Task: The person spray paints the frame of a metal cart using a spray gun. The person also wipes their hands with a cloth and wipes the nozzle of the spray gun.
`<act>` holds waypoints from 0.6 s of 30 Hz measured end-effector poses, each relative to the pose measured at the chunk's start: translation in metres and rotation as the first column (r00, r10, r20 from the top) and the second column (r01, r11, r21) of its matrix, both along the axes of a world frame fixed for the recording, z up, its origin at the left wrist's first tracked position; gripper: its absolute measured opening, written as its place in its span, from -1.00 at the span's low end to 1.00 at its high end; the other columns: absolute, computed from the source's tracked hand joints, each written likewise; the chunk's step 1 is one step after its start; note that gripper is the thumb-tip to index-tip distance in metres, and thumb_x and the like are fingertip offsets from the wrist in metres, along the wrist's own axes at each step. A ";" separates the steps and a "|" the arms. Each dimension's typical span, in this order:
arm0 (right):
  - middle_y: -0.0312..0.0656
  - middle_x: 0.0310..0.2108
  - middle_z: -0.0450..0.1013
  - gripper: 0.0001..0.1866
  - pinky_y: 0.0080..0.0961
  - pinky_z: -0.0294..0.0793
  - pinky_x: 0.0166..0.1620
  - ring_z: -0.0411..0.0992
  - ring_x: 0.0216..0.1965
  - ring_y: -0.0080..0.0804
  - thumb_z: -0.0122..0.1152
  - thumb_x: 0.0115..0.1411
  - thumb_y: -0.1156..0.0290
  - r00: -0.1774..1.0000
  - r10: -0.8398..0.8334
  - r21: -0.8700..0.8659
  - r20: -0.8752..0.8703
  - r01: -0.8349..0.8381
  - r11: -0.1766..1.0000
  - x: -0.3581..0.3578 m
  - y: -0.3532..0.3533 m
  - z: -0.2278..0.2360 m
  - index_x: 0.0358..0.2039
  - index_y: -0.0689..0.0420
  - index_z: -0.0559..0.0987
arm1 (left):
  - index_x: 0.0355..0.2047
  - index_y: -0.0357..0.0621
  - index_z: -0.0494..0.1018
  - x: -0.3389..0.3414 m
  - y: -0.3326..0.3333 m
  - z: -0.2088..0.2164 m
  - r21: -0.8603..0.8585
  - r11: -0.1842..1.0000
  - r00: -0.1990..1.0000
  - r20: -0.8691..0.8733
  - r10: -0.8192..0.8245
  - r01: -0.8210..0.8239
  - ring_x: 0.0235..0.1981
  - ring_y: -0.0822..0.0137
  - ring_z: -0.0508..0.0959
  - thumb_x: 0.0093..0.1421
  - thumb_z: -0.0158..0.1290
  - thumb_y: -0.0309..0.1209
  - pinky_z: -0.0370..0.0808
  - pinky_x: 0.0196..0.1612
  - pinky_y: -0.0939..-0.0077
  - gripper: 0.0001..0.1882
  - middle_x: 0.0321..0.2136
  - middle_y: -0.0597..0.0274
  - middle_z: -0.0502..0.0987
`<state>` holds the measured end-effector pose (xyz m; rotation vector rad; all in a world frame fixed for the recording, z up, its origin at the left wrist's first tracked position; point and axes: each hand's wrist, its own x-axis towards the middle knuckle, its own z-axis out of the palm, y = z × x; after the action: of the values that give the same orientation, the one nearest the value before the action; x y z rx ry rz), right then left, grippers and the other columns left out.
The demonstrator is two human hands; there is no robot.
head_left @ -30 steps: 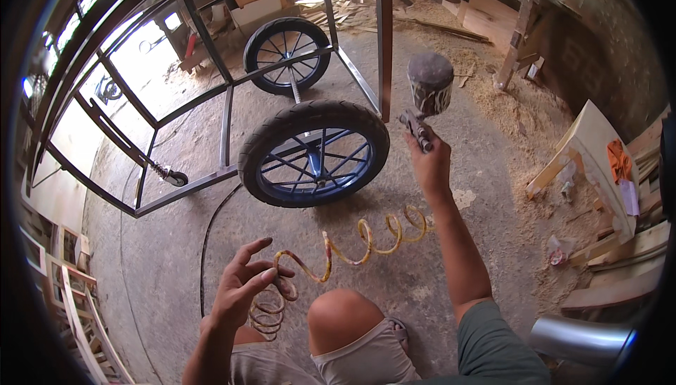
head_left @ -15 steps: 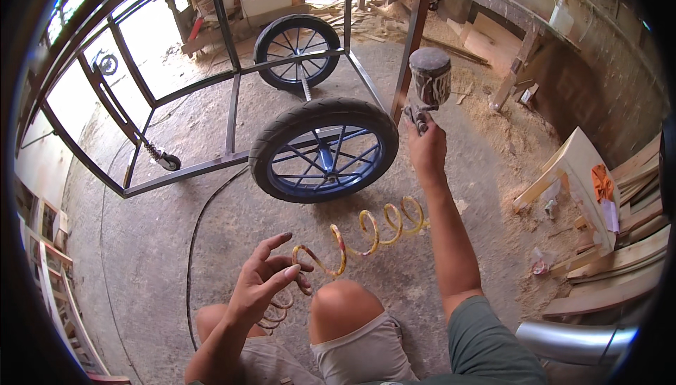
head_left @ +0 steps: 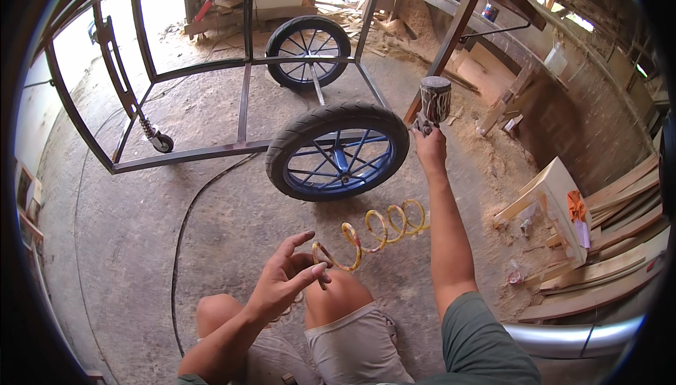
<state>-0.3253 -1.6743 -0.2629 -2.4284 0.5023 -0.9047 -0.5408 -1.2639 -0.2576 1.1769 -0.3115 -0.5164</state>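
My right hand (head_left: 431,149) is wrapped round a spray gun (head_left: 423,126) with a paint-streaked cup (head_left: 436,100) on top. The gun is near the foot of a brown upright post (head_left: 456,40) on a metal frame (head_left: 211,153). A yellow coiled air hose (head_left: 375,230), spotted with red, runs in loops above my right knee. My left hand (head_left: 285,279) holds one loop loosely between thumb and curled fingers; the fingertips are dark-stained. Just beyond the hose is a wheel with a black tyre and blue spokes (head_left: 339,159), beside the frame.
A second spoked wheel (head_left: 308,52) stands behind, joined by an axle. A small caster (head_left: 163,143) hangs at the frame's left. A black cable (head_left: 184,244) crosses the concrete floor. Wooden planks (head_left: 605,272) and a pale panel (head_left: 556,202) lie at right, a silver pipe (head_left: 577,339) below.
My right hand and the spray gun have moved slightly lower, toward the post's foot. The view has turned and tilted a little; my left hand keeps its hold on the hose.
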 end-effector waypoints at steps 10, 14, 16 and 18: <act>0.06 -0.20 0.65 -0.65 -0.08 0.56 -0.06 0.61 -0.11 0.08 0.31 0.29 0.19 0.973 -0.056 -0.093 0.226 0.079 0.993 -0.009 0.030 0.064 -0.03 0.14 0.65 | 0.40 -0.39 0.01 0.000 0.014 0.004 -0.032 0.999 1.000 -0.004 0.022 -0.023 -0.16 0.33 0.63 0.37 0.18 -0.40 0.55 -0.05 0.41 -0.24 -0.14 -0.03 0.60; 0.09 -0.20 0.64 -0.68 -0.13 0.57 -0.12 0.62 -0.12 0.07 0.30 0.31 0.25 0.936 -0.013 -0.087 0.352 0.047 0.995 -0.015 0.043 0.097 -0.03 0.18 0.64 | 0.40 -0.37 -0.01 0.001 0.018 0.003 -0.002 1.000 1.000 0.010 0.004 -0.004 -0.13 0.23 0.64 0.37 0.16 -0.42 0.52 0.03 0.30 -0.24 -0.08 -0.18 0.58; 0.09 -0.21 0.65 -0.70 -0.16 0.57 -0.14 0.63 -0.13 0.05 0.30 0.32 0.29 0.913 0.026 -0.102 0.407 0.018 0.995 -0.013 0.037 0.108 -0.06 0.22 0.64 | 0.40 -0.37 -0.01 0.001 0.018 0.002 0.005 1.000 1.000 0.019 0.003 -0.003 -0.13 0.23 0.64 0.37 0.16 -0.42 0.52 0.04 0.30 -0.24 -0.08 -0.19 0.58; 0.09 -0.22 0.65 -0.70 -0.16 0.57 -0.15 0.64 -0.14 0.04 0.30 0.31 0.29 0.886 0.049 -0.142 0.461 0.020 0.990 -0.013 0.033 0.117 -0.08 0.25 0.64 | 0.40 -0.38 -0.01 0.002 0.018 0.001 0.003 1.000 1.000 0.020 0.003 -0.003 -0.13 0.23 0.64 0.37 0.16 -0.42 0.52 0.04 0.30 -0.24 -0.08 -0.19 0.58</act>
<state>-0.3381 -1.6414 -0.1460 -2.2171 0.2453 -1.5066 -0.5391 -1.2464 -0.2564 1.1858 -0.3265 -0.5032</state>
